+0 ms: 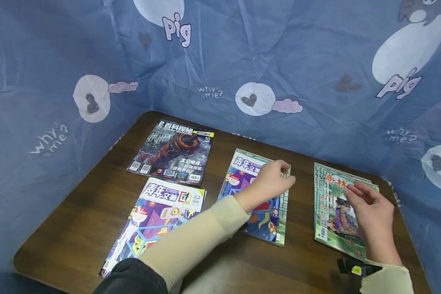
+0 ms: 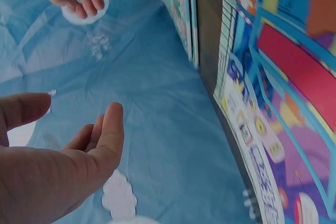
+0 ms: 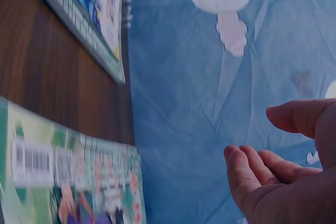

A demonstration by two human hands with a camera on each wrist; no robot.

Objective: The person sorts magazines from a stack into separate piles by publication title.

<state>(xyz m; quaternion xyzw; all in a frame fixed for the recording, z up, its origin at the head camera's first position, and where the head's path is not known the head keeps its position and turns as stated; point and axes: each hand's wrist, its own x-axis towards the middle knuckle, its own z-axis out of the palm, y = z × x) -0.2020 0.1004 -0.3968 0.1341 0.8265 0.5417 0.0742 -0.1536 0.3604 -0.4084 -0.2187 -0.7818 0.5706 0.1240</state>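
My left hand [image 1: 270, 182] hovers over the middle pile, where a purple and blue magazine [image 1: 239, 179] lies on green-bordered ones [image 1: 282, 228]. In the left wrist view its thumb and fingers stand apart, with nothing between them. On the right, my right hand [image 1: 373, 214] is held above a stack of green magazines [image 1: 323, 204], whose top cover shows a figure in purple. Its fingers [image 3: 244, 174] are loosely bent and apart from the thumb in the right wrist view, and it holds nothing. The left forearm partly covers the middle pile.
A dark magazine with a red machine on its cover [image 1: 172, 153] lies at the back left of the brown wooden table [image 1: 73, 220]. In front of it is another purple and blue magazine [image 1: 158, 216], partly under the left sleeve. Blue patterned cloth [image 1: 206, 61] hangs round the table.
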